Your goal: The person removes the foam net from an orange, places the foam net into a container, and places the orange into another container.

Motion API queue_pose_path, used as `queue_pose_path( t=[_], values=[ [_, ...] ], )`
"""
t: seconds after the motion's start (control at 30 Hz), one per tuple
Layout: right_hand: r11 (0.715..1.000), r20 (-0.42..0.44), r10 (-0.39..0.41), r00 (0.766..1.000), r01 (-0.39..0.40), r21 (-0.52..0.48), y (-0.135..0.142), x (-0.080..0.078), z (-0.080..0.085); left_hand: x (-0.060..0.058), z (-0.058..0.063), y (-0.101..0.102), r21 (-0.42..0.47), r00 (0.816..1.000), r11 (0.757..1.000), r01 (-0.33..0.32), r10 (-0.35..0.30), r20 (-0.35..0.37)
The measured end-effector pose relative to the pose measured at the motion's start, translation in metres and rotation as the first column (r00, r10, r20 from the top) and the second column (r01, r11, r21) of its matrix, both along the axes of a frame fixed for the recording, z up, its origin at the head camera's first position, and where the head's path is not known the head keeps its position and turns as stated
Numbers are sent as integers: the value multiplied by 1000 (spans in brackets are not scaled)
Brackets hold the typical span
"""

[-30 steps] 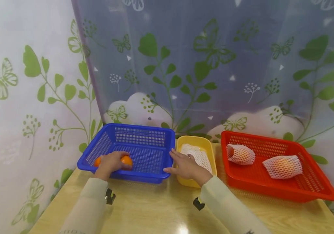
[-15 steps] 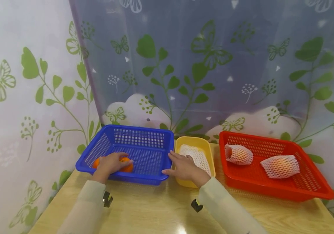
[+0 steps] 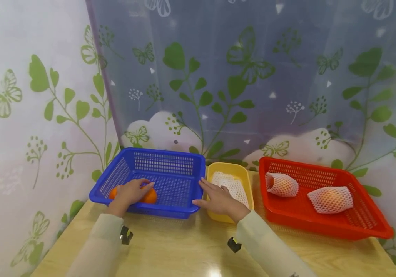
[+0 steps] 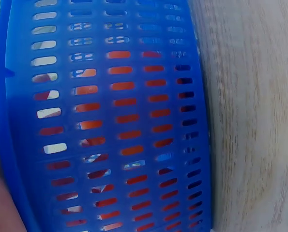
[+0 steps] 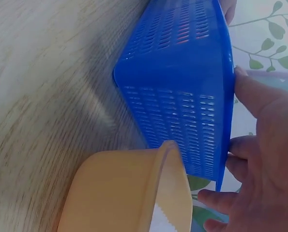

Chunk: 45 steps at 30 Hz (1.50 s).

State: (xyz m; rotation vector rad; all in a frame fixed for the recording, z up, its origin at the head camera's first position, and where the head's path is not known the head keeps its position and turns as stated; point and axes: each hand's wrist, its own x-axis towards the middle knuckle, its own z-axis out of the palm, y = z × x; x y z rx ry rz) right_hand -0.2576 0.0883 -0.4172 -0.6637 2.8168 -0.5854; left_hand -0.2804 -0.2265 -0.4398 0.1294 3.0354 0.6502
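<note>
Two oranges lie by the near wall of the blue basket (image 3: 170,188), and their colour also shows through its slots in the left wrist view. My left hand (image 3: 130,192) reaches over the near rim, fingers and thumb curved over the right-hand orange (image 3: 150,197). Part of the left-hand orange (image 3: 114,191) shows beside that hand; the rest is hidden. With its fingers spread, my right hand (image 3: 220,198) touches the basket's right rim, as the right wrist view (image 5: 274,145) confirms. Below its palm stands the yellow tub (image 3: 244,181), which holds white foam netting (image 3: 230,186).
At the right stands a red basket (image 3: 308,221) with two fruits in white foam nets, the left netted fruit (image 3: 282,184) and the right netted fruit (image 3: 331,199). A wooden table (image 3: 177,246) carries everything. Patterned curtains (image 3: 218,115) hang close behind.
My left thumb has shifted up across the right-hand orange, so more of that orange shows below it. The right hand stays at the blue rim. The head view has shifted slightly.
</note>
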Motion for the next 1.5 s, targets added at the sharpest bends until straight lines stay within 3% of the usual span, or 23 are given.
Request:
queue_pose_path(
  t=[0.3, 0.47, 0.57, 0.63, 0.7, 0.8, 0.83, 0.87, 0.93, 1.03, 1.13, 1.3, 1.5],
  values=[
    [1000, -22, 12, 1000, -12, -29, -1, -1, 0, 3, 7, 2, 22, 999, 1000, -12, 13, -45],
    [999, -83, 7, 997, -10, -36, 9, 0, 7, 4, 15, 12, 12, 994, 1000, -17, 18, -108],
    [999, -153, 14, 988, -21, -43, 20, -1, 10, 8, 18, 25, 45, 980, 998, -41, 49, -190],
    [999, -191, 26, 981, -33, -33, 28, -1, 13, 13, 19, 36, 103, 953, 994, -49, 77, -292],
    [999, -218, 35, 975, -40, -21, 36, -1, 15, 19, 20, 47, 180, 901, 983, -30, 104, -421],
    [999, -254, 29, 967, -33, -14, 52, 0, 17, 29, 27, 68, 284, 813, 956, 69, 111, -572],
    [1000, -271, 20, 962, -24, -14, 57, 0, 17, 32, 30, 76, 300, 794, 948, 110, 98, -600],
    [1000, -292, 9, 956, -12, -10, 64, 0, 17, 35, 32, 85, 307, 787, 941, 145, 78, -612],
    [1000, -323, -18, 946, 17, -5, 77, 0, 18, 40, 36, 103, 312, 802, 929, 201, 27, -597],
    [998, -349, -53, 936, 62, 15, 96, -1, 20, 48, 36, 130, 304, 850, 921, 245, -53, -524],
    [993, -359, -88, 929, 110, 42, 112, -4, 24, 53, 34, 156, 306, 883, 909, 284, -123, -453],
    [984, -374, -139, 917, 170, 51, 137, -13, 27, 56, 28, 190, 310, 887, 880, 360, -220, -405],
    [969, -363, -183, 914, 230, 92, 170, -26, 25, 55, 19, 220, 244, 859, 870, 428, -309, -408]
  ],
)
